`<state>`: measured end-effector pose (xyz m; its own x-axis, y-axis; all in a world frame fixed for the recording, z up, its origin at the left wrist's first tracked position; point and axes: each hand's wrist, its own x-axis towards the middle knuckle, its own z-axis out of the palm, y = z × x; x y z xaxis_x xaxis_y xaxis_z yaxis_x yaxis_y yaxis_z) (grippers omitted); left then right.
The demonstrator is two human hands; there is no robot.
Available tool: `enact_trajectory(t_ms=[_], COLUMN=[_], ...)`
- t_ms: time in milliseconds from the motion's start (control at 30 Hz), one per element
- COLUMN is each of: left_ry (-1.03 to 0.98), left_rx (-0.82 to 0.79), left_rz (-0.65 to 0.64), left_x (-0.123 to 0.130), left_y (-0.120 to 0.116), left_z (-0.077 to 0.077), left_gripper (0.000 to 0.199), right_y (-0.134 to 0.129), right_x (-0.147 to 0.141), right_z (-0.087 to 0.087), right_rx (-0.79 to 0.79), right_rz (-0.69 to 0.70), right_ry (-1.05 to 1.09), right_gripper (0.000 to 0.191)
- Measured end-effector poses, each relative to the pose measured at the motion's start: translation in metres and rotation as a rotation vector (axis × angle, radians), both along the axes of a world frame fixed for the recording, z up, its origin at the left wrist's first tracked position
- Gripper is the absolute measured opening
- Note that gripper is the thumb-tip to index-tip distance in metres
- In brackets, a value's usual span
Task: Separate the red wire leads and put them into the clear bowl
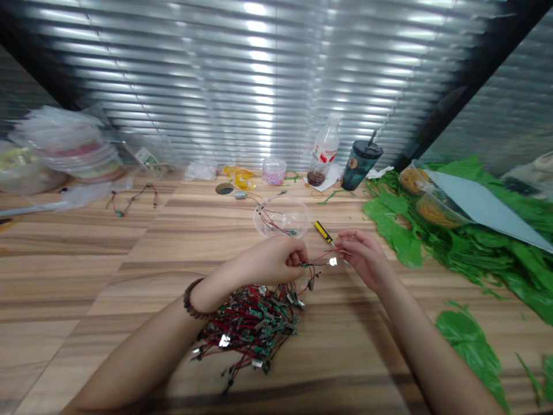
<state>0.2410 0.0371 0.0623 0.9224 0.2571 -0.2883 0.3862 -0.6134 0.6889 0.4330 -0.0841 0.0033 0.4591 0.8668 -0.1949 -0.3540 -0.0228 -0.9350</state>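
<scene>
My left hand (pixel 294 258), with a beaded bracelet on its wrist, pinches a small green circuit board (pixel 305 266) at the end of thin leads. From it red and black wires (pixel 322 256) stretch right, with a small white bright piece (pixel 332 261) among them. Closed fingertips of my right hand (pixel 362 256) hold the far end of the red wire; the exact grip is partly hidden. Below my left hand lies a pile of wired circuit boards (pixel 254 323) with red and black leads. A yellow and black screwdriver (pixel 323 231) rests just beyond my right hand.
Behind my hands stands a clear plastic bowl (pixel 281 214) with wired parts. Farther back are a cola bottle (pixel 324 151), a dark tumbler (pixel 360 164) and a tub of pink bits (pixel 273 172). Green leaf-shaped sheets (pixel 470 253) cover the right; stacked plastic tubs (pixel 78 153) stand left.
</scene>
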Motion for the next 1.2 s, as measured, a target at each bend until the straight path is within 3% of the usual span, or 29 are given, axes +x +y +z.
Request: enact_trajectory(t_ms=[100,267,467,600,767,900,1100,1200], left_ry=[-0.059,-0.179,-0.252,-0.274,-0.219,-0.138,-0.133,-0.161], left_rx=[0.053,0.029,0.051,0.024,0.003,-0.037,0.235,0.268], left_rz=[0.049,0.115,0.215,0.22,0.213,0.194,0.137,0.088], left_x=[0.0,0.001,0.001,0.002,0.007,0.008,0.004,0.003], left_y=[0.0,0.004,0.009,0.007,0.008,0.015,0.008,0.0], left_z=[0.003,0.002,0.004,0.001,-0.011,-0.018,-0.02,-0.021], left_gripper=[0.023,0.028,0.035,0.036,0.031,0.023,0.017,0.017], right_y=[-0.001,-0.003,-0.001,0.0,0.002,0.002,-0.001,-0.003], right_x=[-0.004,-0.007,-0.02,-0.03,-0.026,-0.014,-0.008,-0.01], right_z=[-0.002,-0.009,-0.012,-0.016,-0.027,-0.026,-0.015,-0.012], right_rx=[0.015,0.059,0.053,0.06,0.031,0.013,0.079,0.089], right_rz=[0.129,0.378,0.303,0.355,0.357,0.42,0.449,0.455], right_ry=[-0.11,-0.02,-0.275,-0.288,-0.42,-0.414,-0.474,-0.473], right_gripper=[0.03,0.057,0.073,0.063,0.023,0.023,0.016,0.016])
